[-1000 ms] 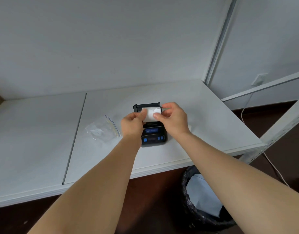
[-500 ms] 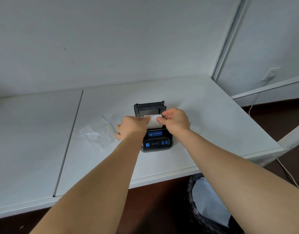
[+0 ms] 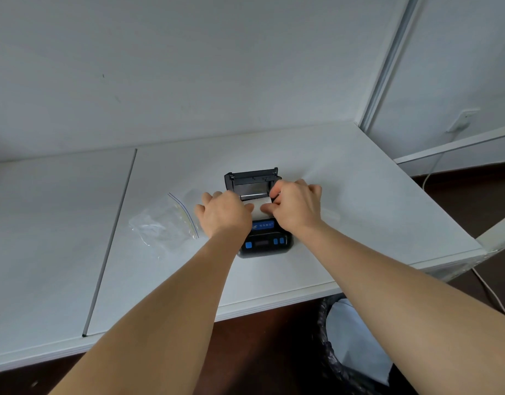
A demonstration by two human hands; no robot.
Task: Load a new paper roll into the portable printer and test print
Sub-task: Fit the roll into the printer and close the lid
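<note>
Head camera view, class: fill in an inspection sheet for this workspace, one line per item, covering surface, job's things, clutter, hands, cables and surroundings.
Surface: white table, with a dark seam running front to back on its left part.
Job's things: black portable printer, lid open and upright; white paper roll at the open compartment.
Clutter: empty clear zip bag left of the printer.
Hands: left hand and right hand both grip the paper roll.
Cables: white cable from a wall socket down to the floor.
Surroundings: white wall; lined waste bin under the table edge.
</note>
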